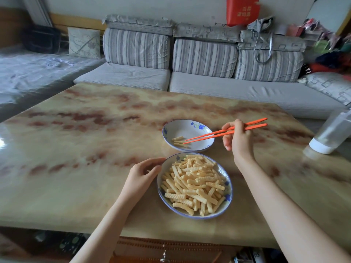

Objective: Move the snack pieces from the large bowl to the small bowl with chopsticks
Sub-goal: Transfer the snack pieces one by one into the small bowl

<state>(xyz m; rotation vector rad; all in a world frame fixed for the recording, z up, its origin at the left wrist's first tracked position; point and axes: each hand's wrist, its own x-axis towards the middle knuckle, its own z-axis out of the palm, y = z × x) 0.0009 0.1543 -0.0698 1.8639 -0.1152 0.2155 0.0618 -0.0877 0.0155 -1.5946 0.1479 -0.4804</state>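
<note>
Nearest the camera, the large bowl [222, 170] sits heaped with snack pieces [193, 186] (far too many to count). The left hand [141, 171] curls round its left rim, steadying it. Just behind the large bowl, the small bowl [190, 128] holds three pieces [178, 141]. Behind and right of the large bowl, the right hand [238, 138] pinches two chopsticks [224, 132], tips slightly parted right at those pieces. Looks like a drop-off: open the tips low, then lift clear without dragging anything out. Two bowls, one pair.

The left hand [144, 170] and right hand [240, 141] are bare, slender-fingered; behind each wrist, a bare forearm (uncovered to the frame edge).
</note>
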